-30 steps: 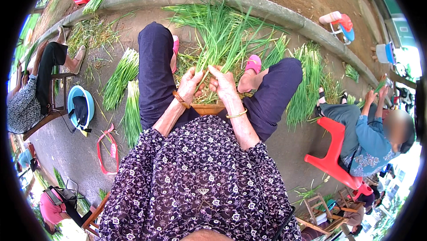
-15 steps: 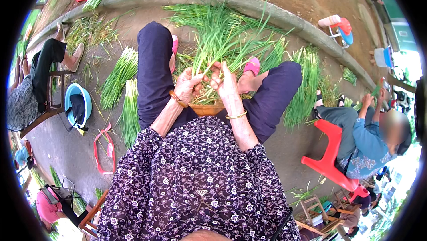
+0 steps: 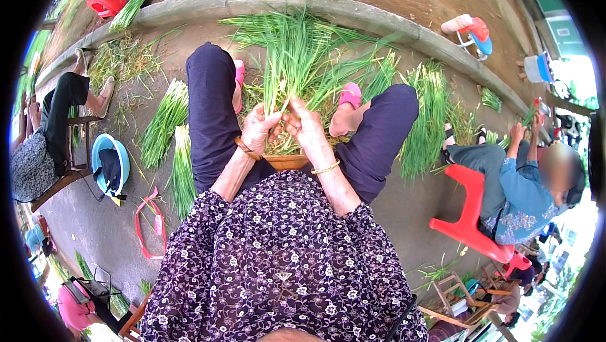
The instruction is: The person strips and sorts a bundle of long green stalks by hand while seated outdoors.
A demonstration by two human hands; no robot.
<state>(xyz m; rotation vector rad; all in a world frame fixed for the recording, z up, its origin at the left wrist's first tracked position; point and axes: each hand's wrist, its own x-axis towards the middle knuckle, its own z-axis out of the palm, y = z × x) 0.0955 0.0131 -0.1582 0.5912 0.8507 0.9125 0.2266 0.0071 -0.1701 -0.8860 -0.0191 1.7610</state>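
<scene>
My left hand [image 3: 257, 130] is closed around the pale lower ends of a few long green stalks, which look like garlic chives [image 3: 273, 86]. Right beside it, my right hand [image 3: 307, 125] pinches a thin pale stem between thumb and fingers at the base of the same stalks. Their leaves point away from me, over a loose heap of chives [image 3: 303, 39] spread on the ground between my feet. Below the hands, bits of trimmed straw-coloured leaf lie about the rim of a brown basket or stool [image 3: 287, 162]; most of it is hidden by my arms and shirt.
Neat chive bundles [image 3: 165, 111] lie left of my knee, and more bundles [image 3: 424, 111] at the right. A blue basin [image 3: 101, 146] holds a dark cloth. A pink strap [image 3: 140, 231] lies nearby. At right, a person sits beside a red plastic stool [image 3: 467, 216]. A kerb [image 3: 265, 1] runs beyond.
Both hands have come closer together over the stalks, and the held stalks stand more upright. The whole view has shifted slightly downward and left.
</scene>
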